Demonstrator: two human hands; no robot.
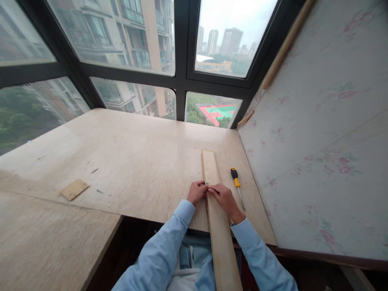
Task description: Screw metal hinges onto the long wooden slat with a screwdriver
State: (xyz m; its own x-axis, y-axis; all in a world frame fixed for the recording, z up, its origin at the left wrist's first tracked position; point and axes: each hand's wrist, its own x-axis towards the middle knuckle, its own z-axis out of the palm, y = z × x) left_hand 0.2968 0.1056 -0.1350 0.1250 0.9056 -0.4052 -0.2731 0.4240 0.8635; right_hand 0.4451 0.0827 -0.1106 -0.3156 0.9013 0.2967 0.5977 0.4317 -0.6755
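Observation:
A long pale wooden plank (pixel 223 242) runs from the sill toward my body, its near end reaching past the sill's edge. My left hand (pixel 197 192) is closed in a pinch at the plank's left edge, on a small shiny metal piece (pixel 206 183) whose kind is too small to tell. Close beside it, my right hand (pixel 224 199) rests over the plank with thumb and fingers pressed together near the same spot. Whatever the right fingertips hold is hidden. To the right lies a screwdriver (pixel 235 178) with a black and yellow handle, its shaft pointing toward me.
On the left of the stone-look sill (pixel 136 161) lie a small wooden piece (pixel 74 189), a screw (pixel 100 191) and a thin dark sliver (pixel 95 171). Dark-framed windows stand behind. A flower-papered wall (pixel 318 141) bounds the right side.

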